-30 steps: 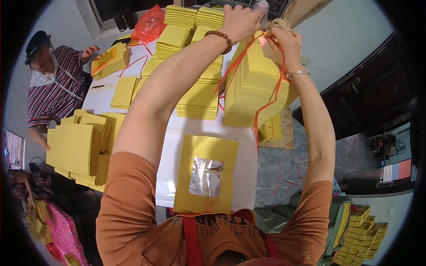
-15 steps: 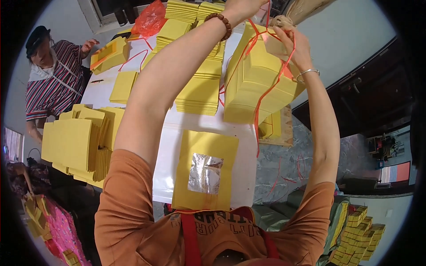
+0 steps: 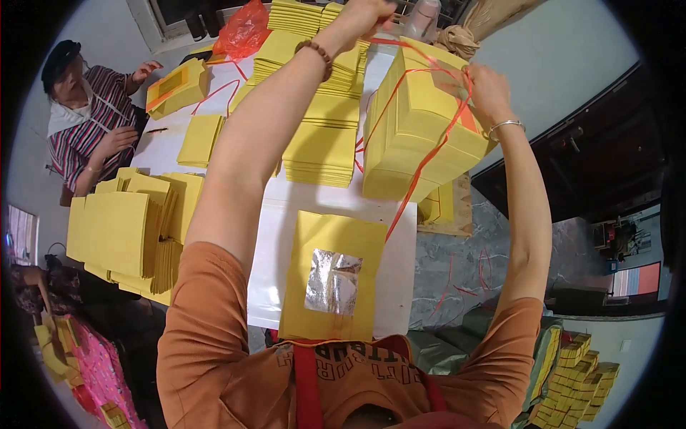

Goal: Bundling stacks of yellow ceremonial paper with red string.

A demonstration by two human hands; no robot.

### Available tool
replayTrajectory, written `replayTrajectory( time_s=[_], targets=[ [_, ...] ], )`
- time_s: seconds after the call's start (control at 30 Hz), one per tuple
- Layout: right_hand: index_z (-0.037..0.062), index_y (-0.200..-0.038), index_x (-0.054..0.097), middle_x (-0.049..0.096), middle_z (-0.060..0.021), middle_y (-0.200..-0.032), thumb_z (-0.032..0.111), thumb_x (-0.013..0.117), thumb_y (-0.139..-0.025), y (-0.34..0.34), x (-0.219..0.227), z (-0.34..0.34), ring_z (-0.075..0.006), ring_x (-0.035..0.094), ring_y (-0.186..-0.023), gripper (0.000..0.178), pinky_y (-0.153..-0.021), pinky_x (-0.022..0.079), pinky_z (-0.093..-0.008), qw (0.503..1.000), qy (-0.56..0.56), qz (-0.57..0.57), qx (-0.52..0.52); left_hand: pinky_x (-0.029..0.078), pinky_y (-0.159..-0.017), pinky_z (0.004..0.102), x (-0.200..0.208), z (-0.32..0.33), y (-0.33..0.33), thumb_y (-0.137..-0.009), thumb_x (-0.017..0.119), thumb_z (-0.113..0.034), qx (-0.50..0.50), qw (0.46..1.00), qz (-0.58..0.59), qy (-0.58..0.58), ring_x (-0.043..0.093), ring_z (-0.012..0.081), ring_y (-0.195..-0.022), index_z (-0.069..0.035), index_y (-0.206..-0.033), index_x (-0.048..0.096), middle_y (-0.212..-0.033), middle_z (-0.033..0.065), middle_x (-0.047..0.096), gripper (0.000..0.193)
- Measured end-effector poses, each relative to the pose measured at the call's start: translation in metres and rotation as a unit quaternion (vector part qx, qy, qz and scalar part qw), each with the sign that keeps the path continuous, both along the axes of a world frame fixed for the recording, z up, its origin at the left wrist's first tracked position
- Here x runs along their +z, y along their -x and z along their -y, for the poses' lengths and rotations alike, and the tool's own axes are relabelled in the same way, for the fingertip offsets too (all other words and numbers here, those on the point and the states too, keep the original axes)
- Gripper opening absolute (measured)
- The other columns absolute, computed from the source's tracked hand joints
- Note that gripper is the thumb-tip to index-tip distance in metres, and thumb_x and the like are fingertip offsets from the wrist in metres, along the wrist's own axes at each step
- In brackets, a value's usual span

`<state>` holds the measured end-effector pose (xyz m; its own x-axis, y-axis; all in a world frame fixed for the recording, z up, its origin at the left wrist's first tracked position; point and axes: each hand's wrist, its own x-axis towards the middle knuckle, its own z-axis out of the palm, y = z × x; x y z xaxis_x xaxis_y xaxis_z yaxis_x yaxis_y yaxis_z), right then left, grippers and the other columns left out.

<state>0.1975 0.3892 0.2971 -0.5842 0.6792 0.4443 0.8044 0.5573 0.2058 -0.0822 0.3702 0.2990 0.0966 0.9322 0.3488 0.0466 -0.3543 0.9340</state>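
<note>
A tall bundle of yellow paper (image 3: pixel 400 143) stands at the table's far right, with red plastic string (image 3: pixel 436 149) looped around and over its top. My right hand (image 3: pixel 489 91) is closed on the string at the bundle's upper right corner. Beyond the bundle's far left corner, my left hand (image 3: pixel 359 18) is closed, its fingertips smeared by motion. A length of string runs from near it across the bundle's top toward the right hand. In front of me lies a flat yellow sheet (image 3: pixel 304 232) bearing a silver foil square (image 3: pixel 332 282).
Folded yellow paper stacks (image 3: pixel 320 154) fill the table's middle, with another pile (image 3: pixel 111 232) at left. A co-worker in a striped top (image 3: pixel 93 129) sits beyond the left edge. A red plastic bag (image 3: pixel 244 30) lies at the back. Yellow bundles (image 3: pixel 575 382) are stacked at lower right.
My left hand has moved left, away from the right hand, and the string stretches between them. My right hand has shifted slightly right and down. The co-worker's lower hand has risen.
</note>
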Motion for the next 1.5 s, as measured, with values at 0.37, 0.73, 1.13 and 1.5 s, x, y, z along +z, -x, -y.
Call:
replayTrajectory(
  time_s=[0.37, 0.73, 1.13, 1.5],
  targets=[
    [-0.0009, -0.094, 0.060, 0.061, -0.0105, -0.096, 0.037, 0.051, -0.088, 0.036, 0.006, 0.028, -0.0205, 0.061, -0.082, 0.040, -0.078, 0.048, -0.0334, 0.628, 0.546, -0.528, 0.168, 0.033, -0.050, 0.0207, -0.050, 0.018, -0.015, -0.086, 0.052, -0.026, 0.141, 0.982, -0.087, 0.086, 0.043, 0.0055, -0.053, -0.006, -0.075, 0.055, -0.063, 0.0010, 0.057, 0.023],
    [0.0036, -0.106, 0.058, 0.058, -0.0028, -0.089, 0.013, 0.063, -0.081, 0.039, -0.009, 0.024, -0.0087, 0.054, -0.078, 0.028, -0.067, 0.046, -0.0213, 0.766, 0.476, -0.359, 0.240, 0.041, -0.055, 0.0197, 0.033, 0.086, -0.075, -0.088, 0.050, -0.038, -0.147, 0.974, -0.137, -0.109, 0.055, 0.0070, -0.062, -0.007, -0.069, 0.057, -0.068, -0.0001, 0.058, 0.037],
    [0.0001, -0.095, 0.063, 0.059, -0.0015, -0.082, 0.017, 0.060, -0.084, 0.040, -0.020, 0.004, -0.0086, 0.054, -0.076, 0.020, -0.072, 0.044, -0.0222, 0.826, 0.397, -0.329, 0.229, 0.045, -0.062, 0.0263, 0.001, 0.031, -0.065, -0.084, 0.057, -0.025, 0.070, 0.931, -0.343, -0.104, 0.054, 0.0116, -0.069, -0.002, -0.096, 0.062, -0.077, 0.0042, 0.059, 0.027],
    [0.0081, -0.084, 0.050, 0.059, -0.0005, -0.082, 0.009, 0.062, -0.083, 0.038, -0.010, 0.008, -0.0076, 0.056, -0.073, 0.011, -0.065, 0.047, -0.0195, 0.671, 0.528, -0.480, 0.201, 0.038, -0.052, 0.0203, -0.006, 0.052, -0.054, -0.085, 0.054, -0.012, -0.070, 0.980, -0.159, 0.100, 0.048, 0.0068, -0.059, -0.004, -0.088, 0.062, -0.067, -0.0002, 0.057, 0.012]
  ],
)
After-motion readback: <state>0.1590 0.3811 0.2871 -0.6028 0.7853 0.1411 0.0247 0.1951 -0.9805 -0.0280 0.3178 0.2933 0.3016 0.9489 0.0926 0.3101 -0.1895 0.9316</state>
